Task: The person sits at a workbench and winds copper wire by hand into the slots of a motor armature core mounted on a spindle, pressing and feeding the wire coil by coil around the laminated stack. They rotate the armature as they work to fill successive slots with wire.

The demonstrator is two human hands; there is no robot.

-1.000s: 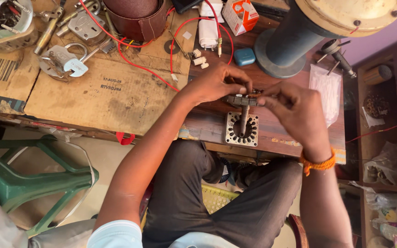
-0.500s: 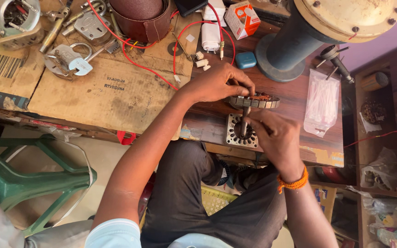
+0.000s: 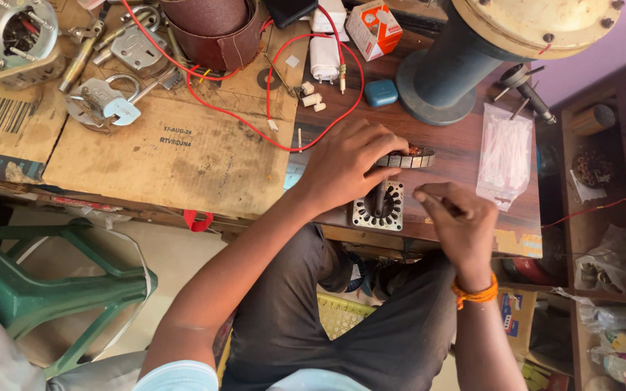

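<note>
head view: left hand (image 3: 345, 163) clamped over ringed stator core (image 3: 409, 157) on wooden bench (image 3: 465, 156). right hand (image 3: 458, 224) pinched narrow on thin strip, just right of square lamination stack (image 3: 379, 206), nearer it than left.

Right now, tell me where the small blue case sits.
In the head view, the small blue case lies on the dark wooden bench, just left of the grey machine base and right of the white charger, beyond the left hand.
</note>
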